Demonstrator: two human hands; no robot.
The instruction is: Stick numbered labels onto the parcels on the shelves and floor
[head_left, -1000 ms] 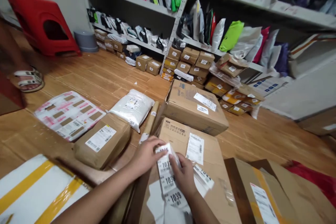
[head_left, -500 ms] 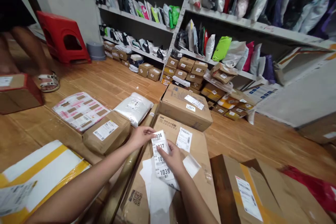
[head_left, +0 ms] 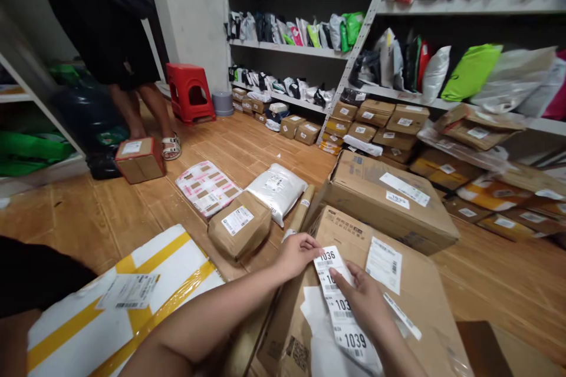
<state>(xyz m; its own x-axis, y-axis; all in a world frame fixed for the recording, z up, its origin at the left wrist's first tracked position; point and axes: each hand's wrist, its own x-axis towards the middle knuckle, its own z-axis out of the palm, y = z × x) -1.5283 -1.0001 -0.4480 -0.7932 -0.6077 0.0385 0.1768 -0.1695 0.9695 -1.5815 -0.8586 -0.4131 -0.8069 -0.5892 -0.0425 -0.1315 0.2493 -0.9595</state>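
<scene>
A strip of white number labels (head_left: 347, 327) hangs over a large cardboard box (head_left: 424, 283), printed 1036 at its top and 1039 lower down. My left hand (head_left: 297, 254) pinches the strip's top left corner. My right hand (head_left: 365, 294) grips its right side, with the thumb lying across the printed face. Under the strip, white backing paper (head_left: 321, 339) rests on the box. A shipping label (head_left: 384, 265) is stuck on the box beyond my right hand. Left of my left hand lies a brown parcel (head_left: 241, 227) with a label.
Behind stands another carton (head_left: 389, 194). A white plastic parcel (head_left: 277, 188), a pink-taped parcel (head_left: 207, 187) and a yellow-taped white box (head_left: 172, 283) lie to the left. A person (head_left: 137, 100) stands by a red stool (head_left: 190, 94). Shelves (head_left: 287, 47) of parcels line the back.
My view has swung left, so the scene sits further right and more of the standing person shows. Both hands keep their hold on the label strip.
</scene>
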